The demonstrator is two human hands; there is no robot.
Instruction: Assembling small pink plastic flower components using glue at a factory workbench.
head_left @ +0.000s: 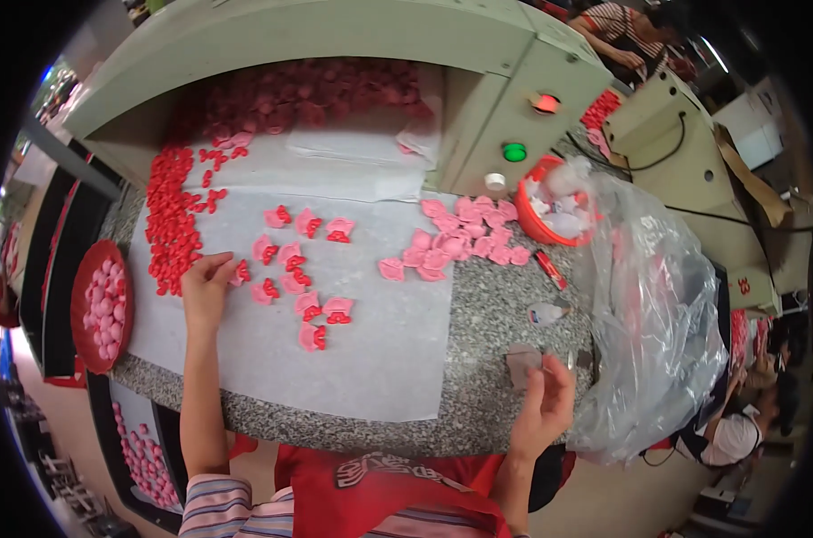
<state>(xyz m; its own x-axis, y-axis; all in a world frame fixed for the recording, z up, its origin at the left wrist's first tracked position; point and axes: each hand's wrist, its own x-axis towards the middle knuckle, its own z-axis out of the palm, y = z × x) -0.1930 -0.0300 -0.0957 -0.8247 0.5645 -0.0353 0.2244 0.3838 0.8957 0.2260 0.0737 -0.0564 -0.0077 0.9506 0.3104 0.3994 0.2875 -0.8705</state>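
At the left of the paper sheet, my left hand (207,280) is closed, its fingertips pinching a small pink piece with a red bow-shaped part (241,272). Beside it lies a heap of small red bow-shaped pieces (171,220). Several pink pieces with red bows (291,255) are spread over the white paper (371,377) to its right. My right hand (548,396) is over the speckled worktop, thumb and fingers closed on a small greyish square sheet (521,365). Just beyond it lies a small bottle (547,313) with a pale tip.
Plain pink pieces (465,235) lie in a group at the paper's right edge. A pale green machine (487,117) arches over more pink pieces. Around the worktop are a red bowl (77,309) of pink balls, an orange tub (526,215), a red tube (551,270) and a clear plastic bag (653,332).
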